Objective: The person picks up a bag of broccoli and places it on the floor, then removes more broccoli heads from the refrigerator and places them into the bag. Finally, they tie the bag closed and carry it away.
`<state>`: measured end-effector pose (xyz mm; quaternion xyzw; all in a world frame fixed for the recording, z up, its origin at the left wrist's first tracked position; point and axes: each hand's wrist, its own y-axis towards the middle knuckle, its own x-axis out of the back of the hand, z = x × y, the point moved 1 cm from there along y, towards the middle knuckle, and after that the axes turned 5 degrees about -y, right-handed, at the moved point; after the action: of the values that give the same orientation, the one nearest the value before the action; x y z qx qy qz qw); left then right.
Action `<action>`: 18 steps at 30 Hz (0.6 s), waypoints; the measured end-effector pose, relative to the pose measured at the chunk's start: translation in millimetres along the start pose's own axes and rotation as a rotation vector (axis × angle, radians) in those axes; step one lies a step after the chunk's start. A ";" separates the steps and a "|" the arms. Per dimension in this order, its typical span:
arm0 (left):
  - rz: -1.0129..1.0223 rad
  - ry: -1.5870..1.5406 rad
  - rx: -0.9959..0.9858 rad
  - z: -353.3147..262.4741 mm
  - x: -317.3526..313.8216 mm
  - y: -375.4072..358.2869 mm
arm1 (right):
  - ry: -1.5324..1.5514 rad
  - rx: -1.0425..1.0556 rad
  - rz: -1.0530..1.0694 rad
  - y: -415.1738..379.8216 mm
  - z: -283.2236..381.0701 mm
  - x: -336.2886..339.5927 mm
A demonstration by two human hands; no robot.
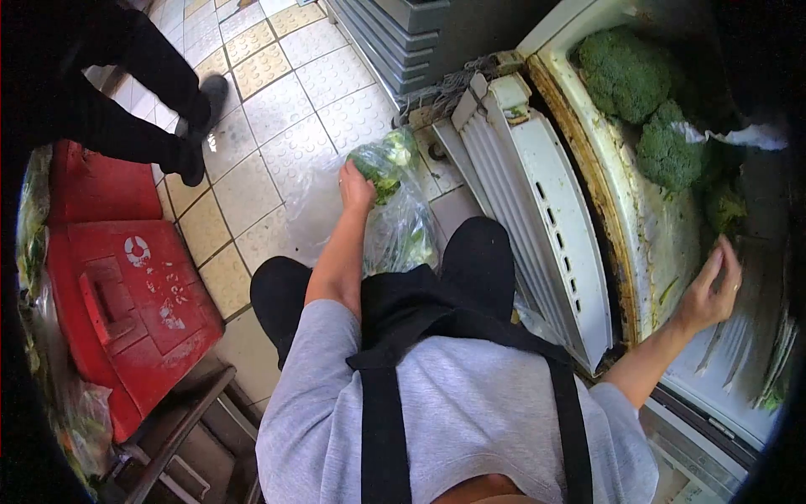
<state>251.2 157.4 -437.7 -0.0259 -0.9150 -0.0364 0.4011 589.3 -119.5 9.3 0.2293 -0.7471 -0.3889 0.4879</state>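
Observation:
On the tiled floor between my knees lies a clear plastic bag (411, 223) with green and pale vegetables in it. My left hand (357, 186) is at the bag's upper left side, fingers bent down against the plastic and a green piece. Off to the right, my right hand (714, 290) is held over the open white fridge, its fingers apart and nothing visible between them. Several broccoli heads (625, 74) sit in the fridge beyond that hand, the nearest piece (724, 208) just past its fingertips.
A rusty-edged fridge frame (625, 252) and a white slotted panel (554, 218) stand at my right. Red bins (138, 311) and a metal rack (189, 420) are at my left. Another person's legs (143, 101) are at the upper left. Grey stacked crates (411, 42) stand ahead.

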 end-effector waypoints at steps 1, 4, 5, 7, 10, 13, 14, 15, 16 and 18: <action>0.101 -0.020 0.143 1.9 -3.9 5.7 | 0.016 -0.087 0.035 -9.2 2.2 4.5; 0.230 0.072 0.276 -7.2 0.8 10.6 | -0.029 -0.145 0.126 -23.6 3.3 18.8; 0.273 0.148 0.336 -4.7 -2.6 14.4 | -0.084 -0.126 0.191 -25.5 4.2 20.1; 0.329 0.214 0.321 -6.4 1.6 15.8 | -0.099 -0.131 0.200 -25.4 7.6 19.0; 0.502 0.341 0.285 -22.9 21.8 22.8 | -0.070 -0.136 0.211 -21.6 18.2 16.0; 0.658 0.413 0.274 -31.6 51.3 38.4 | 0.069 -0.135 0.238 -22.6 37.7 5.0; 0.699 0.416 0.284 -30.9 62.2 43.0 | 0.155 -0.131 0.262 -24.1 45.9 0.7; 0.680 0.380 0.243 -31.6 76.6 47.6 | 0.223 -0.134 0.281 -24.1 58.3 -3.1; 0.702 0.298 0.246 -12.2 78.1 54.7 | 0.280 -0.142 0.289 -22.7 70.7 -6.3; 0.676 0.039 0.189 -1.6 100.1 65.6 | 0.403 -0.123 0.305 -29.1 82.7 -14.5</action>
<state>189.6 224.4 -360.0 -0.2894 -0.8461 0.1827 0.4086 519.3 -96.7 -40.4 0.1566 -0.6356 -0.3020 0.6931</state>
